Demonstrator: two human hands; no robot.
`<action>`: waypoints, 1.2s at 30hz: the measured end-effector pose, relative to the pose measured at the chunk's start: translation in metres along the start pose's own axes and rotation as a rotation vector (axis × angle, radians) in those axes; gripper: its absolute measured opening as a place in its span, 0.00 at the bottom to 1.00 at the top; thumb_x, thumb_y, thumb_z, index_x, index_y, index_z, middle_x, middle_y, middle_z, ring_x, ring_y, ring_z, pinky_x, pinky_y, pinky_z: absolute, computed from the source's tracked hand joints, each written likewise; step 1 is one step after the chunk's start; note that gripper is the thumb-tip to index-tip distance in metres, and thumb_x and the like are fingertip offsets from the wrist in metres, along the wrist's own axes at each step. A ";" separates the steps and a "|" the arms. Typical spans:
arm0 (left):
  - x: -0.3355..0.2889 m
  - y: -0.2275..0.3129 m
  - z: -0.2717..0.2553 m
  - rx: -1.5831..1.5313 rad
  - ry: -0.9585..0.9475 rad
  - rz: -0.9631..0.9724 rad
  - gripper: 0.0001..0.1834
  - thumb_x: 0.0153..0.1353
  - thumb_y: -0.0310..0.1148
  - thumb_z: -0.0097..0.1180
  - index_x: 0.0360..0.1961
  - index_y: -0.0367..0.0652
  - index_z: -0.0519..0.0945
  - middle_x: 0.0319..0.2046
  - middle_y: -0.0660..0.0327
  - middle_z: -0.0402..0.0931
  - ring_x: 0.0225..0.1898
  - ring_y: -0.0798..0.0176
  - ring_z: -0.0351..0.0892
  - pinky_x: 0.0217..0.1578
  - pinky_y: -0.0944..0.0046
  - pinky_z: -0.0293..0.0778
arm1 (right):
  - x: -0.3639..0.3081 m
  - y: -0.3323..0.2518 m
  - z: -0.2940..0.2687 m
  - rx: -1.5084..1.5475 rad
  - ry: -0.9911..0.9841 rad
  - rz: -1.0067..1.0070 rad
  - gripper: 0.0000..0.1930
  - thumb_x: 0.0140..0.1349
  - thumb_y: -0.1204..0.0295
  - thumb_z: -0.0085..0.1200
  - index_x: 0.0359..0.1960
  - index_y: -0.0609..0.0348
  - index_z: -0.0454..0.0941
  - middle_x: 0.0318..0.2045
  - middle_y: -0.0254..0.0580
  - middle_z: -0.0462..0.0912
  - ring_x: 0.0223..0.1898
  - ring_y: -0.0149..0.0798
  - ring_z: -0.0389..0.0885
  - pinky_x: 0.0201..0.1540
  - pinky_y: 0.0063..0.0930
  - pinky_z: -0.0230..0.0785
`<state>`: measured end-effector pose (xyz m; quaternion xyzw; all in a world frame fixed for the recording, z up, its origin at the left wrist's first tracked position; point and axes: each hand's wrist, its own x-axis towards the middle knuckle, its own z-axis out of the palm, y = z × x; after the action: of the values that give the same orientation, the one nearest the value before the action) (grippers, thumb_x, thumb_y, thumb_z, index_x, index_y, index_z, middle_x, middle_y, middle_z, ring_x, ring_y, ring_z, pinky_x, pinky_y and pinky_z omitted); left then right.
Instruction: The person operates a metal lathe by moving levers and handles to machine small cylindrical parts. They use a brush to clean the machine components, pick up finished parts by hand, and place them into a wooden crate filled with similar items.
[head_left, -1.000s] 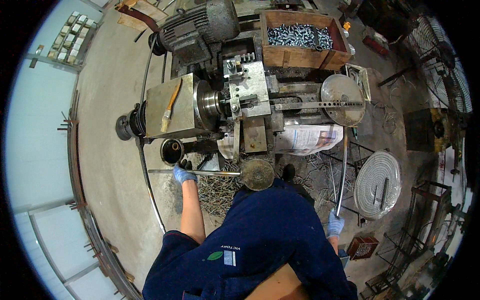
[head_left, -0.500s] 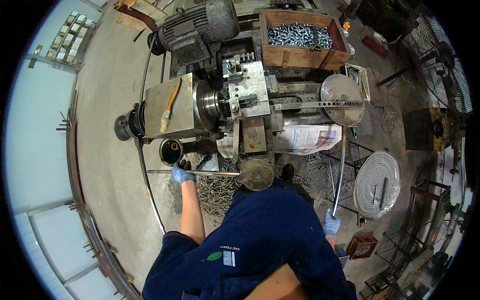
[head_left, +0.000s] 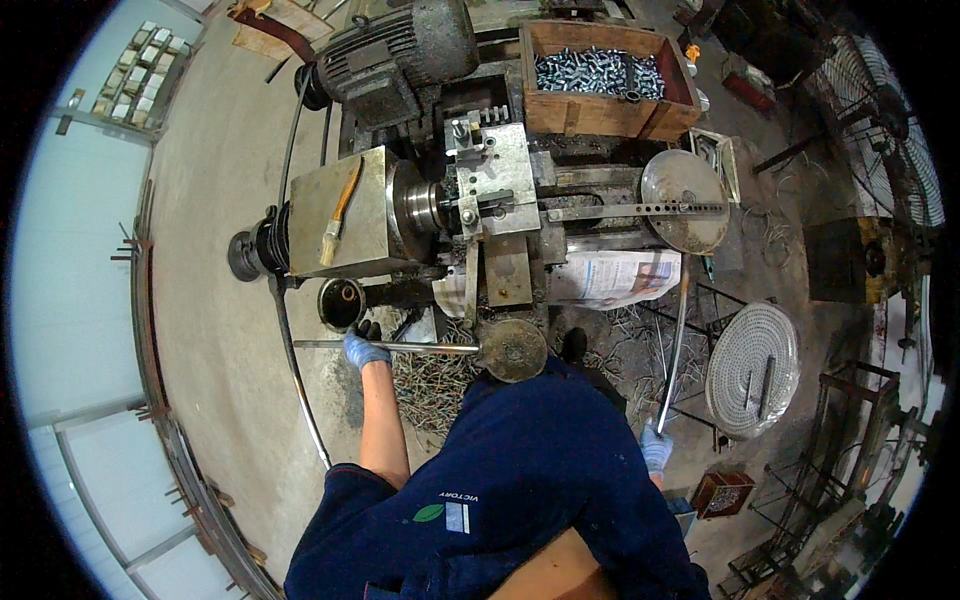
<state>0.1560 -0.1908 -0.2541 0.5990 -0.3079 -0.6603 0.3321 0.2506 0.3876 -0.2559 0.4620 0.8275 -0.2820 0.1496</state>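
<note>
Left and right, both grips are on steel!
The blue-gloved left hand (head_left: 366, 348) has its fingers wrapped round the long, straight silver steel rod (head_left: 430, 348), just below the round black metal cup (head_left: 342, 303); the blue-gloved right hand (head_left: 656, 447) closes its fingers round the lower end of the slender silver steel lever (head_left: 676, 352). Watch that wooden-handled, pale-bristled brush (head_left: 341, 215): vibration could shake it off the boxy grey metal housing (head_left: 368, 240) towards the silver cylindrical spindle (head_left: 424, 206), and a slick rod could slide through the grip.

I can't see the end of the lever (head_left: 677, 345), hidden in the right hand (head_left: 656, 450), lower right. The motor (head_left: 400, 60) is cropped up top, the shirt (head_left: 540, 450) along the bottom edge.
</note>
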 end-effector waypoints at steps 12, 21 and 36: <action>0.002 0.001 -0.001 0.010 -0.020 0.000 0.15 0.57 0.38 0.41 0.42 0.43 0.69 0.37 0.55 0.71 0.32 0.56 0.71 0.37 0.60 0.70 | 0.001 0.005 0.012 0.037 -0.068 0.028 0.19 0.51 0.60 0.54 0.30 0.68 0.73 0.23 0.44 0.78 0.24 0.37 0.74 0.32 0.30 0.64; 0.000 0.002 -0.002 0.006 0.011 -0.022 0.14 0.57 0.37 0.42 0.41 0.42 0.69 0.36 0.55 0.71 0.32 0.57 0.71 0.37 0.60 0.71 | 0.013 0.038 0.031 0.163 -0.058 -0.124 0.16 0.50 0.62 0.55 0.26 0.66 0.74 0.21 0.40 0.77 0.22 0.34 0.72 0.30 0.30 0.64; -0.014 0.006 0.006 -0.004 0.046 0.020 0.14 0.57 0.37 0.41 0.42 0.42 0.69 0.35 0.55 0.71 0.32 0.56 0.72 0.38 0.59 0.71 | -0.022 -0.012 0.021 0.171 -0.087 0.155 0.21 0.46 0.57 0.58 0.16 0.67 0.74 0.14 0.39 0.75 0.17 0.31 0.68 0.26 0.30 0.63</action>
<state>0.1513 -0.1832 -0.2408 0.6103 -0.3048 -0.6438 0.3467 0.2519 0.3557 -0.2574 0.5231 0.7548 -0.3589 0.1668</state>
